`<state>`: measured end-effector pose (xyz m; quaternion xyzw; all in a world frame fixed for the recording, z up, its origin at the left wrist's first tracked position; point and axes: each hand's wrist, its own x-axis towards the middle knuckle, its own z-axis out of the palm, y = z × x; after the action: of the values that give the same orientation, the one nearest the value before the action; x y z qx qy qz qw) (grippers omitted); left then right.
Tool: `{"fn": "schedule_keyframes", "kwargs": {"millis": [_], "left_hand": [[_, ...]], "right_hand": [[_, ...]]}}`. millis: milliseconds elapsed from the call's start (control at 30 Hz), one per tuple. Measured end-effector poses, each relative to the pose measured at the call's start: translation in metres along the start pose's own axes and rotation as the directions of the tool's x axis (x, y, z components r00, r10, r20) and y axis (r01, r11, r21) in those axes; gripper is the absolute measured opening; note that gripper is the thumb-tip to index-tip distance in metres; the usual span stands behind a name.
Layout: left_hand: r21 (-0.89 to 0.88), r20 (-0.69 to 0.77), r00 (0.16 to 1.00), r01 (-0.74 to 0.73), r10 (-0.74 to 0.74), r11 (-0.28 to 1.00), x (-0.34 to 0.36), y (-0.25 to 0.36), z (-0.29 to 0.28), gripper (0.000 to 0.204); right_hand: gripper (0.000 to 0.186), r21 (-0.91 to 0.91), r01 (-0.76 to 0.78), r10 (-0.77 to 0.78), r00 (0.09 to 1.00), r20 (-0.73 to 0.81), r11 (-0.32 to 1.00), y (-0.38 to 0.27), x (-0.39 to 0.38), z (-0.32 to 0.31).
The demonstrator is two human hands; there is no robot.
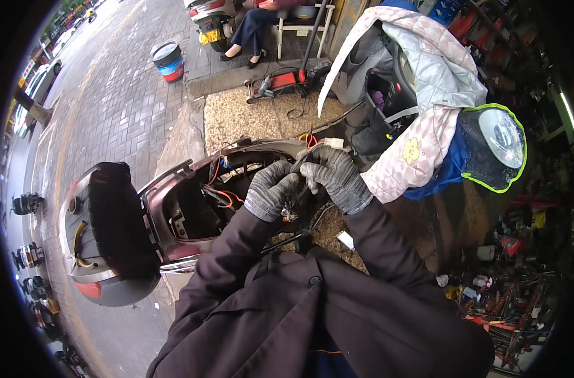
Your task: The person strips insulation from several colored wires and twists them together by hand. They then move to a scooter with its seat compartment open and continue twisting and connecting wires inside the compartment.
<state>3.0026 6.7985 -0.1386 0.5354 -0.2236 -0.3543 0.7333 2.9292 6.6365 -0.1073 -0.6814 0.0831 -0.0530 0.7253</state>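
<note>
Both my hands wear grey knit gloves and meet above the stripped body of a maroon scooter [156,217]. My left hand [271,191] is closed, thumb against fingers, on a bundle of thin wires [311,143]. Close beside it, my right hand [339,179] pinches the same wires. Orange and red strands loop out above the fingers, near a white plastic connector [333,143]. The exact spot under the fingertips is hidden. More red wires [222,194] hang inside the open scooter frame to the left of my hands.
A black and silver rear box [110,233] sits at the scooter's left end. A quilted pink and grey cover [419,148] drapes the front at right. Beyond are a red floor jack [284,80], a bucket [168,62] and a seated person. Tools [504,302] clutter the lower right.
</note>
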Motion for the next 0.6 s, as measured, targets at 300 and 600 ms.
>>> {"fn": "schedule_keyframes", "kwargs": {"millis": [300, 600], "left_hand": [[0.033, -0.013, 0.999, -0.030, 0.030, 0.999, -0.002, 0.000, 0.002, 0.019], [-0.377, 0.005, 0.999, 0.037, -0.038, 0.925, 0.006, -0.013, -0.007, 0.018]], "right_hand": [[0.021, -0.091, -0.021, 0.018, 0.999, -0.034, 0.996, -0.012, -0.003, 0.004], [0.017, -0.092, -0.131, 0.127, 0.990, -0.055, 0.987, -0.018, -0.002, 0.006]]}}
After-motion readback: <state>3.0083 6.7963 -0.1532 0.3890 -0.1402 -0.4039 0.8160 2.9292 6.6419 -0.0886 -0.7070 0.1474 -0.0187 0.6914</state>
